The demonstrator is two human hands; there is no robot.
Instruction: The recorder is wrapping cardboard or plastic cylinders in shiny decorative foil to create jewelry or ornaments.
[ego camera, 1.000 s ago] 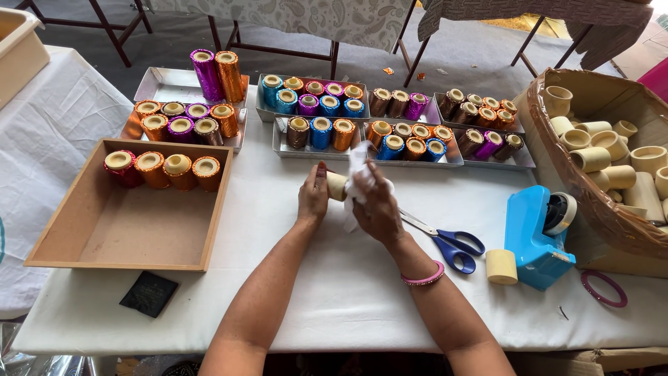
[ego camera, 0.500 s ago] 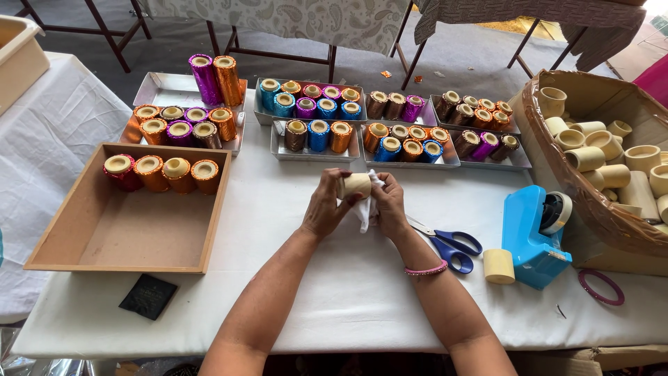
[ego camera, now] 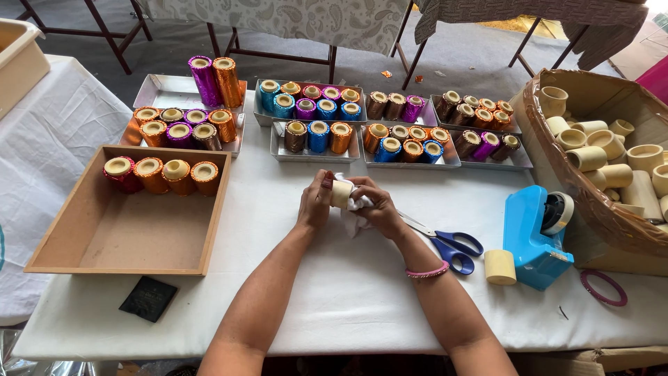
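Note:
Both my hands meet over the middle of the white-covered table (ego camera: 334, 306). My left hand (ego camera: 314, 203) grips a plain cream-coloured cylinder (ego camera: 341, 193) lying sideways. My right hand (ego camera: 376, 206) presses a crumpled white cloth (ego camera: 356, 209) against that cylinder. A pink bangle (ego camera: 426, 272) sits on my right wrist. Blue-handled scissors (ego camera: 449, 245) lie on the table just right of my right hand.
Metal trays (ego camera: 316, 154) of foil-wrapped cylinders in orange, blue, purple and brown line the far side. A wooden tray (ego camera: 62, 230) at left holds several wrapped ones. A blue tape dispenser (ego camera: 532, 237), a loose cream cylinder (ego camera: 500, 267), a pink ring (ego camera: 603, 287) and a basket (ego camera: 557, 160) of bare cylinders stand at right.
My hands have drawn closer together and lower over the table. The cloth, held up a second ago, is now bunched against the cylinder.

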